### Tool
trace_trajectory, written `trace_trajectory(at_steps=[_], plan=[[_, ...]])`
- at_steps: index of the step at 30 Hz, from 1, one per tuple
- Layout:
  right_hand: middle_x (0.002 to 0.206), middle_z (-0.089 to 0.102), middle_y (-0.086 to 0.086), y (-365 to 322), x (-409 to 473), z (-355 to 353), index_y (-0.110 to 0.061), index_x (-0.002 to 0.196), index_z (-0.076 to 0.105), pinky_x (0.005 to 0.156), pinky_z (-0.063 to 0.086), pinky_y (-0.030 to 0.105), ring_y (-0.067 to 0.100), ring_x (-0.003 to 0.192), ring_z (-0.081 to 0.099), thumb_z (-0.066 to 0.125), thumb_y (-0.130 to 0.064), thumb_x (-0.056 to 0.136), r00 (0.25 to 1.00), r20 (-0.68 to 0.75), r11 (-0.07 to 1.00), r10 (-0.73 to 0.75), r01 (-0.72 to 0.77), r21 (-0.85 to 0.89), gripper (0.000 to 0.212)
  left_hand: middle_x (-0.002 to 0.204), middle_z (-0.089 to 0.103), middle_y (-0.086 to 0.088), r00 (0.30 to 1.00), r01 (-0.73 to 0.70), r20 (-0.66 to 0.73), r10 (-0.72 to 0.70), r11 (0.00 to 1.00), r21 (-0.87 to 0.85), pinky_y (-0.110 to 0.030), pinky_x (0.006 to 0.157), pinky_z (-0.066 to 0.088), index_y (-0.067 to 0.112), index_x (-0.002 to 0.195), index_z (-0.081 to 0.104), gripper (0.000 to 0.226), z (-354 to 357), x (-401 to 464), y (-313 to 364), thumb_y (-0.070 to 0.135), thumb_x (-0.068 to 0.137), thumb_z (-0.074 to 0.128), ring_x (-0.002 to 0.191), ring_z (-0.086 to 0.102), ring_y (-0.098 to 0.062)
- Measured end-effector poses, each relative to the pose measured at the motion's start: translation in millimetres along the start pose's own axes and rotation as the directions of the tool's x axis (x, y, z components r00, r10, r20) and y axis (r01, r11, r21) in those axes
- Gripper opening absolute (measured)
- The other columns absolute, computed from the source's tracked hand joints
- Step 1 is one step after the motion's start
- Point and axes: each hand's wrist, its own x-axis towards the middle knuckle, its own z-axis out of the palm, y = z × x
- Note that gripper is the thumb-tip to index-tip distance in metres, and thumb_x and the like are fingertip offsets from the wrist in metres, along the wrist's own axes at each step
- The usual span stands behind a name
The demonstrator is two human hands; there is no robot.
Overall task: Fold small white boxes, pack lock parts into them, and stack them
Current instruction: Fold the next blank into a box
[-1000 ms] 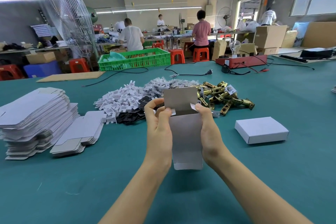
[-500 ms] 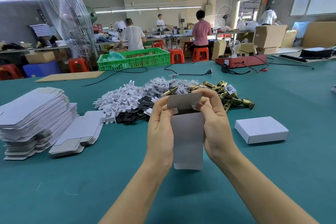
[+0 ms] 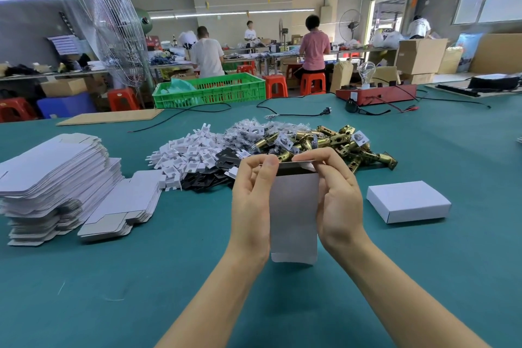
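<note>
I hold a small white box (image 3: 293, 215) upright above the green table, its lower flap hanging free. My left hand (image 3: 251, 200) grips its left side and my right hand (image 3: 336, 195) grips its right side, with fingers of both curled over the top flap, which is bent almost flat over the opening. Behind the box lie a pile of brass lock latches (image 3: 333, 141), small bagged parts (image 3: 254, 131), white plastic pieces (image 3: 186, 155) and black plates (image 3: 214, 175). A finished closed white box (image 3: 408, 200) rests to the right.
A tall stack of flat box blanks (image 3: 53, 175) and a lower stack (image 3: 124, 203) sit at the left. A green crate (image 3: 211, 90), a cardboard sheet (image 3: 113, 116), cables and a red tester with a bulb (image 3: 375, 92) line the table's far side. People work at benches behind.
The top flap, upright a second ago, has been folded down over the box's opening. My fingers have moved up and over the flap; the box has stayed in place.
</note>
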Motion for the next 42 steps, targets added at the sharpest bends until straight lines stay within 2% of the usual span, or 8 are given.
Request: trace_trajectory(at_steps=[4,9,16,20,29,34,38,42], plan=[[0.078,0.066,0.003,-0.8,0.8,-1.5,-0.011,0.086,0.063,0.059,0.048,0.024,0.012,0.069,0.060,0.039,-0.026,0.089,0.998,0.037,0.998,0.051,-0.052,0.018,0.028,0.087,0.060,0.001,1.000,0.012,0.006,-0.012,1.000,-0.008,-0.044,0.083,0.040,0.035,0.082,0.067,0.022,-1.5,2.1,-2.5,0.054,0.073,0.067,0.089,0.052,-0.020],[0.092,0.062,0.007,-0.1,1.6,0.2,-0.024,0.082,0.066,0.084,0.038,0.046,0.028,0.092,0.054,0.053,-0.037,0.086,0.998,-0.024,0.992,0.056,-0.058,-0.114,0.019,0.082,0.063,0.011,1.000,0.015,-0.003,-0.015,1.000,0.017,-0.040,0.084,0.041,0.037,0.088,0.067,0.011,-2.3,5.0,-7.9,0.043,0.080,0.063,0.086,0.054,-0.013],[0.092,0.060,-0.008,1.9,-0.1,2.3,-0.022,0.095,0.059,0.080,0.043,0.021,0.008,0.089,0.054,0.049,-0.031,0.087,0.999,-0.035,0.979,-0.020,0.012,-0.201,0.016,0.084,0.062,0.005,1.000,0.004,-0.010,-0.003,0.999,0.054,-0.036,0.080,0.044,0.038,0.100,0.064,0.017,-4.4,4.0,-10.8,0.041,0.083,0.060,0.085,0.055,-0.015],[0.093,0.060,-0.008,2.0,-1.7,3.4,-0.028,0.098,0.058,0.074,0.044,0.020,0.009,0.084,0.054,0.049,-0.030,0.088,0.999,-0.001,0.972,-0.051,0.049,-0.232,0.013,0.081,0.057,-0.001,0.999,-0.049,-0.003,0.050,0.996,0.076,-0.029,0.072,0.046,0.047,0.095,0.064,0.016,-4.2,3.6,-10.3,0.033,0.093,0.057,0.081,0.054,-0.015],[0.082,0.058,-0.020,3.8,0.3,0.5,-0.024,0.091,0.058,0.068,0.040,0.008,-0.001,0.076,0.051,0.046,-0.018,0.091,0.993,0.017,0.968,-0.114,0.115,-0.225,0.013,0.089,0.057,-0.006,0.996,-0.085,0.002,0.085,0.996,0.034,-0.044,0.078,0.040,0.040,0.086,0.067,0.014,-1.5,3.0,-11.2,0.030,0.088,0.057,0.086,0.049,-0.025],[0.085,0.060,-0.013,3.7,1.2,0.1,-0.025,0.087,0.058,0.073,0.041,0.013,0.004,0.082,0.052,0.046,-0.017,0.088,0.993,0.000,0.967,-0.115,0.112,-0.228,0.015,0.085,0.061,0.005,0.996,-0.092,0.007,0.092,0.995,0.030,-0.043,0.079,0.041,0.039,0.084,0.068,0.016,-2.3,3.2,-12.4,0.028,0.086,0.057,0.086,0.052,-0.021],[0.101,0.065,0.015,3.7,1.2,-0.9,-0.024,0.085,0.058,0.084,0.046,0.041,0.035,0.096,0.057,0.045,-0.015,0.086,0.999,-0.020,0.986,-0.047,0.043,-0.158,0.017,0.081,0.064,0.015,0.996,-0.082,0.026,0.081,0.995,0.048,-0.033,0.073,0.047,0.040,0.081,0.067,0.018,-3.0,2.6,-12.1,0.026,0.085,0.056,0.079,0.057,-0.012],[0.102,0.066,0.012,3.4,-0.2,0.1,-0.022,0.089,0.056,0.079,0.050,0.025,0.028,0.096,0.060,0.045,-0.016,0.088,0.997,-0.003,0.980,-0.074,0.072,-0.185,0.013,0.077,0.062,0.018,0.993,-0.120,0.035,0.117,0.988,0.094,-0.024,0.068,0.047,0.041,0.082,0.065,0.015,-3.1,1.9,-11.4,0.030,0.088,0.056,0.074,0.056,-0.005]])
